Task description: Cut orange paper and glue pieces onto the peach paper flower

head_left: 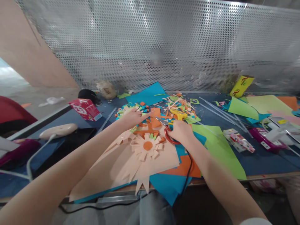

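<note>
My right hand is closed round the red handles of a pair of scissors, whose blades point up and left. The blades lie beside a small orange paper piece. My left hand touches this piece's left side with an outstretched finger; its other fingers look curled, and I cannot make out whether it grips the paper. Below the hands, a peach paper flower with an orange centre rests on peach sheets. A yellow glue gun lies just above my right hand.
Paper scraps are heaped behind the hands, near a blue sheet. Green sheets lie to the right. A red box and a white cabled device stand left. A perforated metal panel rises behind the table.
</note>
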A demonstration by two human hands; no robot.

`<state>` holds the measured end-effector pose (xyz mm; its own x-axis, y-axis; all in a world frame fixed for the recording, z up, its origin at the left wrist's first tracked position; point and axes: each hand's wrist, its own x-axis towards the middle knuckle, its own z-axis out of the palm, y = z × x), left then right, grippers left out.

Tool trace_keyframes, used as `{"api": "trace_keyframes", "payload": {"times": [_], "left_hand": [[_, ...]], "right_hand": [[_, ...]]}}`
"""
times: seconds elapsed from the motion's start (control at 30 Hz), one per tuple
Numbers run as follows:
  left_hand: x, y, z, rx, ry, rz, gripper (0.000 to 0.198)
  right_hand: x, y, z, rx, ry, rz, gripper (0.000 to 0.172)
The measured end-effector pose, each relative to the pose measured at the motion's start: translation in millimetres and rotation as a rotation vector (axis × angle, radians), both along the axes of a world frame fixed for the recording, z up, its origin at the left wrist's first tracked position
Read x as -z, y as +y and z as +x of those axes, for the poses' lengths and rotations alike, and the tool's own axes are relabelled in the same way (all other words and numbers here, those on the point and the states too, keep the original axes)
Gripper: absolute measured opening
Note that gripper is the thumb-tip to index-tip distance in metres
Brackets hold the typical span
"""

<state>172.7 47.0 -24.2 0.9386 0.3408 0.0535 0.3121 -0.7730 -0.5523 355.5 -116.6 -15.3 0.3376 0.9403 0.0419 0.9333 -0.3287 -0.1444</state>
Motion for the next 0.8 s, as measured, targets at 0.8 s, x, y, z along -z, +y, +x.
{"api": "trace_keyframes", "payload": {"times": [0.8], "left_hand": [[-8.0,2,-21,-0.091,-0.072,-0.132,0.046]], "right_hand": [[3.2,1,0,-0.023,0.012,-0.018,0.034]]}}
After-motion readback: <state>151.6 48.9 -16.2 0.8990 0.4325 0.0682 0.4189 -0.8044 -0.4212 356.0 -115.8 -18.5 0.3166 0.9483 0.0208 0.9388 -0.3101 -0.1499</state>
